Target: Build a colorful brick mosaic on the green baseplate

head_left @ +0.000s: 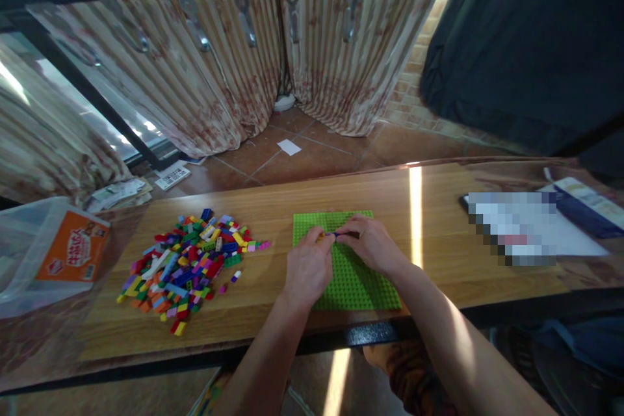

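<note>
A green studded baseplate (pixel 361 286) lies flat on the wooden table (pixel 273 312), in front of me. Both my hands rest on its far half. My left hand (pixel 308 268) pinches a small yellow brick (pixel 320 236) at its fingertips. My right hand (pixel 370 244) pinches a thin dark blue brick (pixel 336 234) that meets the yellow one between the hands. Whether the bricks touch the plate I cannot tell. To the left lies a loose pile of small coloured bricks (pixel 188 266).
A clear plastic tub (pixel 43 253) with an orange label stands at the table's left end. Papers and a dark blue booklet (pixel 585 208) lie at the right. Behind the table are a tiled floor and striped curtains. A bright sunlight stripe crosses the table right of the plate.
</note>
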Available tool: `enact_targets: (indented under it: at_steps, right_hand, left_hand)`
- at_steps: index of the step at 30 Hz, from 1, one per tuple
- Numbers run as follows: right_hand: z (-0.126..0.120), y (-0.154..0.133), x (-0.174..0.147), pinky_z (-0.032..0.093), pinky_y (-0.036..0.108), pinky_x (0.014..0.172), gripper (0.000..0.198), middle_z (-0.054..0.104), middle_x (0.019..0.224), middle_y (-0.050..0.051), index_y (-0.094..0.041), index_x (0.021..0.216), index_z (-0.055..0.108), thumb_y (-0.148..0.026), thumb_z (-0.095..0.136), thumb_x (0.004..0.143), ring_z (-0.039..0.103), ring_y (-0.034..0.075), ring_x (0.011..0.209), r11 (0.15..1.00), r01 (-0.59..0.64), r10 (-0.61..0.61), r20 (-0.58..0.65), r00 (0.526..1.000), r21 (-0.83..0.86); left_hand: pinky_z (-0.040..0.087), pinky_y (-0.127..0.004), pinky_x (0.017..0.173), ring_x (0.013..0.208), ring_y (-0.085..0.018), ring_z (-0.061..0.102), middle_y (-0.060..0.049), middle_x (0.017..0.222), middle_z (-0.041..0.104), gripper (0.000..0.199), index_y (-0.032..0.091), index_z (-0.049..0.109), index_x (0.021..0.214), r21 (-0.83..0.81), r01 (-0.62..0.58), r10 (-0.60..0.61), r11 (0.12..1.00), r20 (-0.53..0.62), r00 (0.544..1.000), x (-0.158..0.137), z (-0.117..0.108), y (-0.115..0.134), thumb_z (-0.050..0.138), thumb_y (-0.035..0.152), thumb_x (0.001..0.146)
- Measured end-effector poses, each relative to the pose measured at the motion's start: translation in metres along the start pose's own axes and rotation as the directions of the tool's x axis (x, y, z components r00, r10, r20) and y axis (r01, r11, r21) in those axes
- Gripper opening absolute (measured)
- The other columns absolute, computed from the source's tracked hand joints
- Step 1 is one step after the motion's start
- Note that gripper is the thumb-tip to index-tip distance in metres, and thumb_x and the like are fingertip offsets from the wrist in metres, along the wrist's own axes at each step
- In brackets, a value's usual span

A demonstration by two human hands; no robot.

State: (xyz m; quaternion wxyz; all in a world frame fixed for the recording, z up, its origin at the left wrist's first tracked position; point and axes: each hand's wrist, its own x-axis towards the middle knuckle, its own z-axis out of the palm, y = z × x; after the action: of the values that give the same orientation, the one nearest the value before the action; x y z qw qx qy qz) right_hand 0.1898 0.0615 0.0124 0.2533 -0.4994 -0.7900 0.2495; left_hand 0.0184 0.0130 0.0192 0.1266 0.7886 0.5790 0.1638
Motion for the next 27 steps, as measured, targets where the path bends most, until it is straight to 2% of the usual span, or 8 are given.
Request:
enact_targets:
  at_steps: [4,10,19,27]
  right_hand:
    - [-0.003,0.000,0.006,0.049,0.033,0.077,0.010,0.071,0.084,0.004,-0.024,0.086,0.077,-0.024,0.068,0.084,0.064,0.018,0.081,0.999,-0.018,0.018,0.016,1.000,0.026]
    - [-0.006,-0.001,0.015,0.048,0.030,0.072,0.008,0.071,0.081,0.003,-0.021,0.084,0.078,-0.022,0.073,0.078,0.064,0.017,0.076,0.993,-0.111,0.109,0.060,0.992,0.044]
    - [0.003,0.003,0.008,0.048,0.029,0.074,0.007,0.071,0.081,0.004,-0.021,0.083,0.077,-0.020,0.071,0.080,0.063,0.016,0.076,0.997,-0.048,0.050,-0.028,0.998,0.057]
    - [-0.002,0.008,0.016,0.048,0.029,0.071,0.005,0.073,0.078,0.001,-0.023,0.080,0.077,-0.023,0.073,0.078,0.066,0.017,0.074,0.993,-0.081,0.075,0.074,0.994,0.090]
  left_hand:
    - [0.053,-0.034,0.082,0.104,-0.023,0.062,-0.008,0.123,0.061,0.030,0.022,0.064,0.117,0.041,0.005,-0.005,0.999,0.010,1.000,0.002,-0.001,0.001,0.043,0.018,0.094]
    - [0.052,-0.032,0.078,0.101,-0.022,0.063,-0.008,0.118,0.062,0.029,0.021,0.064,0.113,0.078,0.001,-0.002,0.997,0.010,1.000,0.006,-0.002,0.003,0.041,0.017,0.095]
    - [0.053,-0.034,0.083,0.107,-0.024,0.061,-0.010,0.128,0.058,0.034,0.018,0.059,0.120,0.245,0.067,-0.080,0.967,0.045,0.996,0.000,0.002,0.017,0.036,0.011,0.095]
    - [0.054,-0.036,0.084,0.104,-0.024,0.062,-0.010,0.119,0.061,0.033,0.017,0.061,0.111,0.159,0.073,-0.089,0.985,0.095,0.992,0.007,-0.003,0.017,0.039,0.005,0.090]
